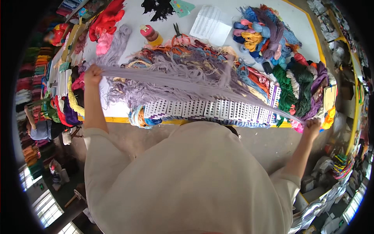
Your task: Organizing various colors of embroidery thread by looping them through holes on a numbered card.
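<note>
A long bundle of lilac-grey yarn [187, 84] is stretched taut across the table between both my hands. My left hand [92, 75] grips one end at the left, raised over a heap of loose lilac yarn [128, 95]. My right hand [311, 126] is closed on the other end at the right, just past the table's front edge. Under the stretched strands lies a row of white perforated cards [210, 109] wound with coloured thread.
A white table with a yellow border [120, 113] carries heaps of yarn: red [106, 21], blue and yellow [257, 31], green [292, 89]. Scissors [178, 33], a thread spool [150, 34] and a paper sheet [210, 25] lie at the back. Another person [39, 126] is at the left.
</note>
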A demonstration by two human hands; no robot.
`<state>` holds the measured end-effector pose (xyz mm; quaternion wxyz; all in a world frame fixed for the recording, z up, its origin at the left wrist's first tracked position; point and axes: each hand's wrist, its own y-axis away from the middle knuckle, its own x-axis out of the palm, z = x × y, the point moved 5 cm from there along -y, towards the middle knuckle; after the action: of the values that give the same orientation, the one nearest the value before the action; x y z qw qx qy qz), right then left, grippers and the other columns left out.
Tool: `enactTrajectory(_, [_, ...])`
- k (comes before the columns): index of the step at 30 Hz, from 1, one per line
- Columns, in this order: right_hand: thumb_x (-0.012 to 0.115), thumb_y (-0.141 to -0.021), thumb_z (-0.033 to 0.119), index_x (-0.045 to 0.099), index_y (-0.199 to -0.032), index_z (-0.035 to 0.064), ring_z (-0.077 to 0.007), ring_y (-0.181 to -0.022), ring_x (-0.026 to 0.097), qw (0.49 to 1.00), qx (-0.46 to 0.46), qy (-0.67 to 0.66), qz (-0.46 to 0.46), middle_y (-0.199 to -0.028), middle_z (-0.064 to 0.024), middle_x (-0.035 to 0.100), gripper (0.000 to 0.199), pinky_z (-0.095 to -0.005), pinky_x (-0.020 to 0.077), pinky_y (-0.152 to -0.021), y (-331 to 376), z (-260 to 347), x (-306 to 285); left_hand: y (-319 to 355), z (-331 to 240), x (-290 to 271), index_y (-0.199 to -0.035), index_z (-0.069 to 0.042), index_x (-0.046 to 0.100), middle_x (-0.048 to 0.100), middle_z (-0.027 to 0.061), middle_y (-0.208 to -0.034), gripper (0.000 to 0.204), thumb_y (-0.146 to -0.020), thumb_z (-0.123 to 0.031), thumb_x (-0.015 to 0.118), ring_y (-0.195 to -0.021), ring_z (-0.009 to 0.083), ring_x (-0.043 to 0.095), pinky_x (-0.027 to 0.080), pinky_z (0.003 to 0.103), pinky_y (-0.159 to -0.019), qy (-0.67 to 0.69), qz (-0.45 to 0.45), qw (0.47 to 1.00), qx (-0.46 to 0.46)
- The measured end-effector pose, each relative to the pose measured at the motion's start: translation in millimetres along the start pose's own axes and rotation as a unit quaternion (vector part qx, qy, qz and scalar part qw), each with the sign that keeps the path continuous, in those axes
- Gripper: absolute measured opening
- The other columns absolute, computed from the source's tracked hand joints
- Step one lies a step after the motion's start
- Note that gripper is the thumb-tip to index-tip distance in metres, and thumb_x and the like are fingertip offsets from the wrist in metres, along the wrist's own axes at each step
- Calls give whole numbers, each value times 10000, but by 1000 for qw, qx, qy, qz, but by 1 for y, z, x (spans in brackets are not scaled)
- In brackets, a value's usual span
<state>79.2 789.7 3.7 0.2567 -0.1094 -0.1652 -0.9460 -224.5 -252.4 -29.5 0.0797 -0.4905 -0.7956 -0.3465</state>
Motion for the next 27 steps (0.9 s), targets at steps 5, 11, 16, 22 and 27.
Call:
enactTrajectory(5, [560,-851,133,626,-895,104,-161,-582,540,920,-305,161,-186,-780,-63,612,84,-267,405,-456,-78,116,-145,-55,-132,-91,-926,-64,587,406,-2,-585,127,-881,-155,511,-490,129,398,326,313,-449,-30,58,997,50])
enactTrajectory(11, [455,-946,172,624,-973,68,-164,-813,601,735,-221,613,-187,-930,-46,636,200,-307,476,-692,-77,94,-119,-14,-82,-102,-958,-106,641,395,-7,-599,197,-900,-165,463,-494,108,383,339,338,-467,-101,-105,976,164])
enactTrajectory(16, [498,-944,162,537,-1231,25,-129,-952,574,835,-129,442,301,-1001,-42,617,321,-289,464,-821,-6,-165,-14,101,236,119,-1106,2,603,586,103,-1242,277,-843,33,520,-1071,156,583,487,289,-912,-341,204,917,-32])
enactTrajectory(22, [539,-923,257,596,-1039,143,-379,-801,627,682,0,478,554,-862,-149,662,172,-440,487,-714,161,-274,184,233,490,213,-897,-23,684,692,108,-821,187,-812,-189,673,-616,131,658,439,274,-463,-450,214,801,-331])
enactTrajectory(27, [504,-937,323,578,-1034,154,-367,-791,635,598,67,518,608,-818,-161,654,209,-446,482,-685,165,-307,188,239,509,233,-809,30,637,624,87,-576,216,-814,-184,666,-534,135,631,464,292,-506,-638,270,711,-122])
